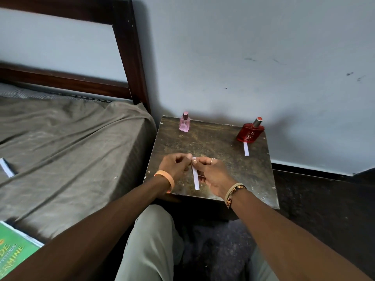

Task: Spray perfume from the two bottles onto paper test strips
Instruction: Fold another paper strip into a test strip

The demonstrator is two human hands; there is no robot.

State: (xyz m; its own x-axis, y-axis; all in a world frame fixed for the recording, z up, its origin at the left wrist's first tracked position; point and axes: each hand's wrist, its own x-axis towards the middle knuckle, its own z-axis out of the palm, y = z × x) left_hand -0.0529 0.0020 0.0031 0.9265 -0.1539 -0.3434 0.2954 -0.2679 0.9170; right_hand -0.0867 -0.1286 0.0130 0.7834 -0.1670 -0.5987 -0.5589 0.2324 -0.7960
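A small pink perfume bottle [184,124] stands upright at the back left of a dark wooden side table [219,138]. A larger red perfume bottle [251,132] stands at the back right, with a white paper strip [246,149] lying flat in front of it. Over the table's front half, my left hand [175,166] and my right hand [211,175] meet. Both pinch the top end of a second white paper strip [195,179], which hangs down between them.
A bed with a grey-brown sheet [71,142] and a dark wooden headboard [129,57] lies to the left. A small white strip [6,168] rests on the sheet, and a green book [14,252] sits at the lower left. A pale wall stands behind the table.
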